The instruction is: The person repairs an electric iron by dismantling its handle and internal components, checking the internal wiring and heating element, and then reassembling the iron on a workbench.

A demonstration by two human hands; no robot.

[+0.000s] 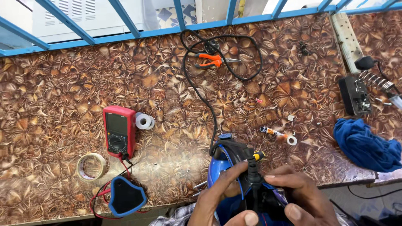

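A blue and black electric iron (226, 161) stands at the table's near edge, its black cord (197, 90) running up the table. My left hand (217, 194) grips the iron's handle area from the left. My right hand (301, 194) holds it from the right, fingers curled over the dark housing. Between my hands a screwdriver with a black and yellow handle (253, 165) stands upright in the iron. A loose blue and black iron cover plate (124, 196) lies at the near left.
A red multimeter (119, 130) with red and black leads lies left of centre, with a white tape roll (144, 121) and a beige tape ring (91, 166) nearby. Orange pliers (211, 60) lie at the back. A blue cloth (368, 144), soldering stand (356, 94) and power strip (346, 39) sit right.
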